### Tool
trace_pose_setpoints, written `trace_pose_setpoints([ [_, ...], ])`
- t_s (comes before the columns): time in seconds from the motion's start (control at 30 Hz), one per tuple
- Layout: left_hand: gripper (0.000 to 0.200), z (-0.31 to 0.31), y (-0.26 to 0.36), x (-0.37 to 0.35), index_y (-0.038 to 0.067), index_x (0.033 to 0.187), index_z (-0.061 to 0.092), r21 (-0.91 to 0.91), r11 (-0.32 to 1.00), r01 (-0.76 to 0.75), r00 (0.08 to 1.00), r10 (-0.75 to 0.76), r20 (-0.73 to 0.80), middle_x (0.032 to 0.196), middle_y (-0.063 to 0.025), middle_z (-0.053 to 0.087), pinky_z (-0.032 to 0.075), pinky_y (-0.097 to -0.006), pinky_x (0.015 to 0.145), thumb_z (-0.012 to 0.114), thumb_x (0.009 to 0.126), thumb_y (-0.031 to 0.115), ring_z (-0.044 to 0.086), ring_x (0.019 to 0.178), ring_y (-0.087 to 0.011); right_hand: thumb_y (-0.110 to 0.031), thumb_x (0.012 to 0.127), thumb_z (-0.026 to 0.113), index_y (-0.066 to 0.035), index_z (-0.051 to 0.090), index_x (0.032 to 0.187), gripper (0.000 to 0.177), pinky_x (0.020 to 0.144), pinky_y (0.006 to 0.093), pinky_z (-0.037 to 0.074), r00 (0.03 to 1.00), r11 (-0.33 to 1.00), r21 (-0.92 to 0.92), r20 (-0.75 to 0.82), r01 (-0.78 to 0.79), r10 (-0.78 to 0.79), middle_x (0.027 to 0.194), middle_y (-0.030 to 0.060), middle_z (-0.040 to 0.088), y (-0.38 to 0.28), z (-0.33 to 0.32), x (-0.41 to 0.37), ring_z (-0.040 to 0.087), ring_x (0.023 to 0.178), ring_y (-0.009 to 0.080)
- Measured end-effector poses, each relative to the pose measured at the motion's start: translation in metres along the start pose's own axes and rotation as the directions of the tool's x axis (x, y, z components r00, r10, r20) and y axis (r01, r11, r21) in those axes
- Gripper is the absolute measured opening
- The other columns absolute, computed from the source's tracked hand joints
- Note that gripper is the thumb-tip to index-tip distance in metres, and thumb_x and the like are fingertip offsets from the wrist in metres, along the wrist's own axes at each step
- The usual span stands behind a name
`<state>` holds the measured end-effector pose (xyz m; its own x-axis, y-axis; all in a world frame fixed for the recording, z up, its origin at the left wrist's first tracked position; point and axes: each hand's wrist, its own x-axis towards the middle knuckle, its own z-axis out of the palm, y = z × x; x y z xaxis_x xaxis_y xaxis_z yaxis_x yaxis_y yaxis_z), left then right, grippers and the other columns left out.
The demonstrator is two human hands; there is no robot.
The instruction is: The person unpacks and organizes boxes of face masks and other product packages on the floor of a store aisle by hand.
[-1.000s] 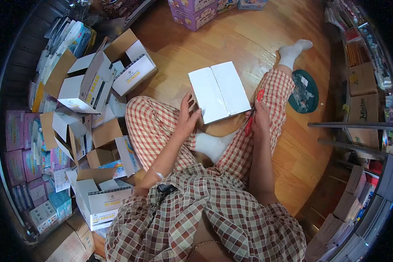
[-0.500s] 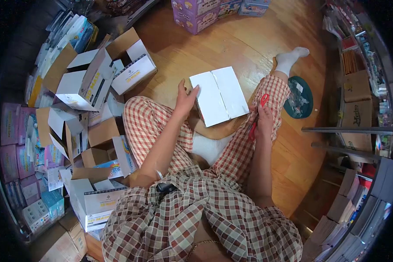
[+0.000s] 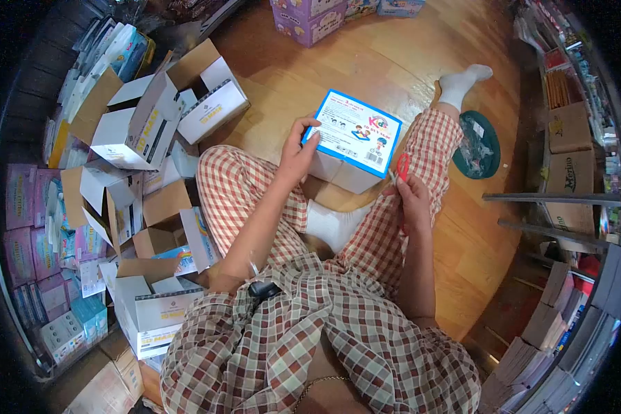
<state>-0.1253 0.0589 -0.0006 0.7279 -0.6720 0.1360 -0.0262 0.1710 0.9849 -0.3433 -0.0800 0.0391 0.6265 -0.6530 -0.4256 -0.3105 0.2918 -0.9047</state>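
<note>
A white box with a blue-edged printed face marked "Kids" (image 3: 355, 132) is tilted above the floor between my legs, its printed side toward me and a plain white side below. My left hand (image 3: 299, 150) grips its left edge, thumb on the printed face and fingers behind. Near the box's lower right corner, my right hand (image 3: 414, 196) is closed around red-handled scissors (image 3: 403, 168). The scissors' blades are hard to make out.
Opened white cartons (image 3: 134, 127) pile up at the left beside packed goods. A green round tray (image 3: 477, 145) lies right of my outstretched foot. Purple boxes (image 3: 310, 24) stand ahead. Shelves with brown cartons (image 3: 569, 172) and metal bars are at the right.
The box has been turned so its printed face now shows instead of the plain white one. My left hand has taken hold of its edge. My right hand and the scissors have shifted slightly.
</note>
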Motion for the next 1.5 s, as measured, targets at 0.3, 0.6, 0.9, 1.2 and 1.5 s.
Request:
trace_pose_setpoints([
  [0.3,0.024,0.003,-0.02,0.0,0.004,0.113,0.048,-0.057,0.996,-0.065,0.99,0.072,0.121,0.135,-0.0145,0.041,0.03,-0.0305,0.102,0.043,0.09,0.005,0.04,0.121,-0.0193,-0.014,0.084,0.059,-0.003,0.054,0.091,0.013,0.054,0.0397,0.045,0.806,0.501,-0.747,0.079,0.437,-0.587,0.074,0.0179,0.062,-0.047,0.011,-0.01,0.062,0.063,0.0302],
  [0.6,0.025,-0.002,-0.028,0.005,0.003,0.115,0.046,-0.108,0.994,-0.03,0.981,0.05,0.189,0.133,-0.0156,0.043,0.029,-0.0311,0.103,0.043,0.092,0.01,0.04,0.121,-0.0201,-0.019,0.087,0.051,-0.005,0.047,0.086,0.015,0.057,0.0433,0.049,0.802,0.024,-0.867,0.448,0.497,-0.395,0.073,0.0142,0.062,-0.052,0.082,0.008,0.063,0.066,0.0327],
  [0.9,0.021,0.008,-0.029,0.007,0.004,0.111,0.049,-0.054,0.992,-0.112,0.99,0.116,0.076,0.127,-0.0188,0.049,0.032,-0.0328,0.102,0.043,0.091,0.009,0.043,0.122,-0.0259,-0.015,0.086,0.051,-0.006,0.048,0.083,0.01,0.051,0.0418,0.048,0.748,-0.128,-0.866,0.484,0.483,-0.455,0.069,0.0131,0.06,-0.046,0.09,0.013,0.062,0.059,0.0311],
  [1.2,0.022,0.009,-0.031,0.003,0.005,0.11,0.05,-0.049,0.99,-0.136,0.986,0.14,0.091,0.128,-0.0196,0.048,0.032,-0.0338,0.101,0.044,0.09,0.008,0.044,0.122,-0.0286,-0.006,0.08,0.049,-0.008,0.047,0.089,0.009,0.055,0.041,0.05,0.785,-0.298,-0.845,0.528,0.444,-0.325,0.074,0.0118,0.061,-0.047,0.085,-0.006,0.063,0.066,0.0298],
  [1.5,0.023,0.022,-0.027,0.006,0.005,0.111,0.049,0.069,0.976,-0.204,0.97,0.193,0.145,0.13,-0.0184,0.045,0.031,-0.0359,0.102,0.044,0.089,0.008,0.041,0.123,-0.0307,-0.01,0.081,0.052,-0.009,0.048,0.085,0.006,0.053,0.0401,0.05,0.813,-0.412,-0.846,0.484,0.339,-0.324,0.073,0.0101,0.06,-0.04,0.011,-0.017,0.062,0.066,0.027],
])
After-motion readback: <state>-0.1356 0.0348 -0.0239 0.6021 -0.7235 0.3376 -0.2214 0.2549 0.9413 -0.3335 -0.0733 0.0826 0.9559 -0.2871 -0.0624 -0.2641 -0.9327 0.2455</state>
